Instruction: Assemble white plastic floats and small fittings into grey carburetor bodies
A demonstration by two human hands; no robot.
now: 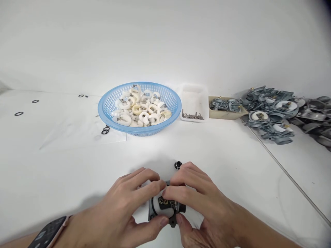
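Observation:
A grey carburetor (172, 222) with a white float (165, 210) seated in its open bowl side lies at the front middle of the table. My left hand (134, 203) grips it from the left, thumb on the near edge of the float and fingers curled over the far side. From the right, my right hand (199, 199) closes on the same body, with its index fingertip at the float's far side and its thumb at the near edge. Brass fittings show between the hands. My fingers cover the far part of the carburetor. Just beyond my right fingers sits a small black ring-shaped part (178, 165).
A blue basket (139, 129) of white floats stands behind. To its right are a white tray (194, 90) with metal pins, a beige box (224, 115) of carburetor parts and piled carburetors (278, 117). Black O-rings (105, 130) lie at left near a clear plastic sheet (77, 136).

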